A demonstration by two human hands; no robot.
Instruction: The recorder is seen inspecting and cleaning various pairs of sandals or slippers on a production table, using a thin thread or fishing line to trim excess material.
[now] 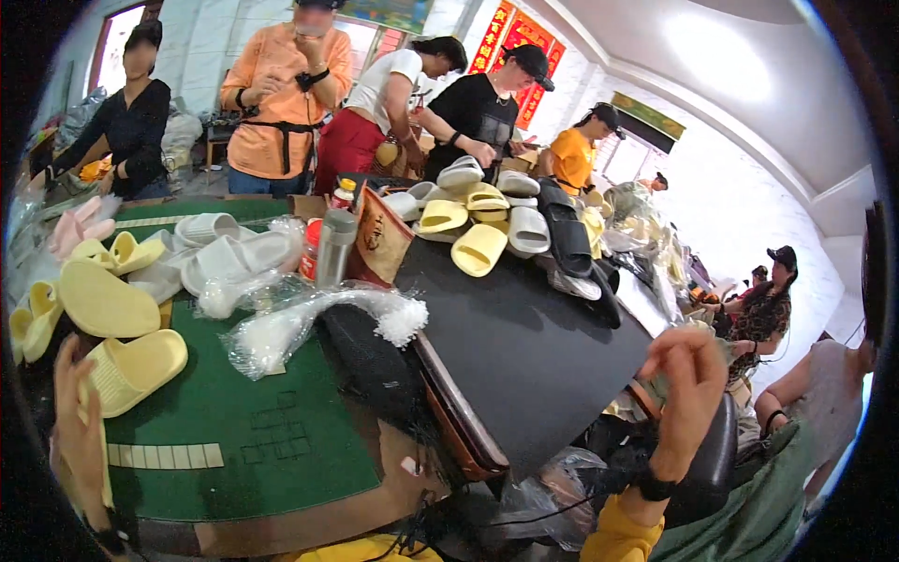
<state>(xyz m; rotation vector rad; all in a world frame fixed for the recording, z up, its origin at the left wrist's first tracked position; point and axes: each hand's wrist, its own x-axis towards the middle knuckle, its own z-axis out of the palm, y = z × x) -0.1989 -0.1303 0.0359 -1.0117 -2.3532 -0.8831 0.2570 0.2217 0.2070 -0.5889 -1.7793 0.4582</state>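
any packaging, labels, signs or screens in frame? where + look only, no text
Red banners: back wall, top centre, tall hanging strips, red with yellow marks.
Framed sign: upper right wall over a doorway, long, dark green with a gold edge.
Brown paper bag: table centre beside a steel flask, tan with a dark round emblem.
Clear plastic wrap: on the green mat, crumpled, transparent white.
No screens visible.

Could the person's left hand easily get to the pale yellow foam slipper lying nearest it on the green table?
Probably yes: the left hand is right beside the pale yellow foam slipper, and nothing lies between them on the green table.
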